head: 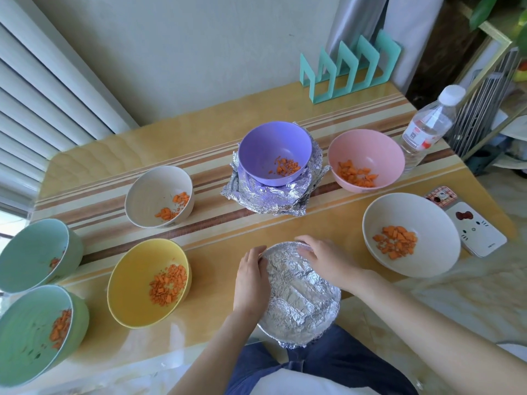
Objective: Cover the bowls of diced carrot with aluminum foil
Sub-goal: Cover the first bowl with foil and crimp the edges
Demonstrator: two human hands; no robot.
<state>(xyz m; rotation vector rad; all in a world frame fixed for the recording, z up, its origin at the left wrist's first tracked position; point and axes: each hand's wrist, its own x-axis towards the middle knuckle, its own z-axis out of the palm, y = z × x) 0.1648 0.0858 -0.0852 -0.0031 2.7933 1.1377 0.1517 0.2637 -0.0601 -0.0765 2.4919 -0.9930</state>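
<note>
A bowl wrapped in crinkled aluminum foil [299, 292] stands at the table's near edge. My left hand [251, 277] presses against its left rim, and my right hand [325, 258] lies over its far right rim, fingers curved on the foil. Several open bowls hold diced carrot: a purple bowl [273, 152] sitting on a stack of crumpled foil sheets [265, 195], a pink bowl [366, 161], a white bowl [410, 232], a cream bowl [158, 195], a yellow bowl [148, 283] and two green bowls [34, 252] [31, 332].
A water bottle [427, 129] stands at the far right of the wooden table [119, 155]. Two phones [473, 229] lie by the right edge. A teal rack [350, 67] stands against the back wall.
</note>
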